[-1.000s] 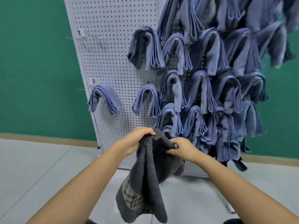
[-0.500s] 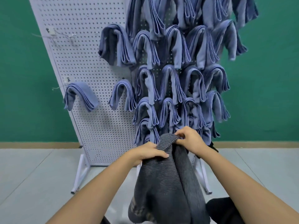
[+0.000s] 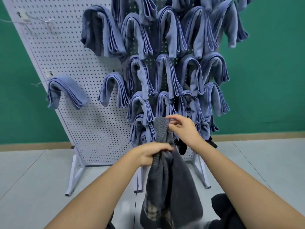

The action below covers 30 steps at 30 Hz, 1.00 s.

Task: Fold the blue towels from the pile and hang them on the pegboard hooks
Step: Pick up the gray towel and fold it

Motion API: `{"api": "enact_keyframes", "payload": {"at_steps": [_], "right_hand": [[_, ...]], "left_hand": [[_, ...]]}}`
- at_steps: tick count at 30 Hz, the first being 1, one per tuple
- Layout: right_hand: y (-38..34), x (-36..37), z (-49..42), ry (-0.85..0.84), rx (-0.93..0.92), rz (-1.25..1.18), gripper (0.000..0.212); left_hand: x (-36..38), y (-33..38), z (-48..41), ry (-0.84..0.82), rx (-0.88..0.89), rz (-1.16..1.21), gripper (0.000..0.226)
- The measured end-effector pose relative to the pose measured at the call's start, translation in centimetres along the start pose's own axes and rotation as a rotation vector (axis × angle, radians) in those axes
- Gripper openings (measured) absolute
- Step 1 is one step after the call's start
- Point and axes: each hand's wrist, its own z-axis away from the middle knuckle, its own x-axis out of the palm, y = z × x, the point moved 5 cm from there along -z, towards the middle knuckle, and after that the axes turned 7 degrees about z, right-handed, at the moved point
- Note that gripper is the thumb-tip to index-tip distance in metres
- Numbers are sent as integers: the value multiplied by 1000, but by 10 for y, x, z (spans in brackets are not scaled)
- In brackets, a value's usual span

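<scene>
L grip [image 3: 151, 154] clenched round grey towel [image 3: 168, 187] below its fold; R grip [image 3: 184, 129] touching fold top, half-curled, pinch unclear.

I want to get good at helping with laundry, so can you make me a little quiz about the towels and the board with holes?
1. True or false: the held towel is blue like the hung towels.
2. Which hand grips the held towel lower down? A) left hand B) right hand
3. Fill in: the wall behind the pegboard is ____.
Key: 1 false, it is dark grey; 2 A; 3 green.
</scene>
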Motion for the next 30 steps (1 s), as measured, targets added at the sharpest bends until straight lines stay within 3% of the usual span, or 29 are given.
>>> {"api": "enact_keyframes", "payload": {"at_steps": [3, 7, 12, 17, 24, 27, 30], "right_hand": [[17, -12, -1, 42, 148, -136, 21], [46, -19, 13, -7, 371, -204, 17], [60, -3, 34, -285, 559, -255, 35], [59, 19, 35, -413, 529, -258, 62], [40, 29, 33, -460, 402, -358, 56], [29, 26, 31, -420, 369, -597, 51], [20, 21, 35, -537, 410, -889, 57]], "left_hand": [[-12, 18, 10, 34, 194, 263, 12], [-26, 41, 28, 113, 400, 433, 11], [-23, 61, 46, 104, 548, 535, 25], [-17, 68, 53, 42, 580, 593, 41], [-17, 69, 58, 73, 631, 522, 53], [-21, 67, 60, 123, 637, 495, 41], [-23, 67, 62, 106, 646, 527, 30]]}}
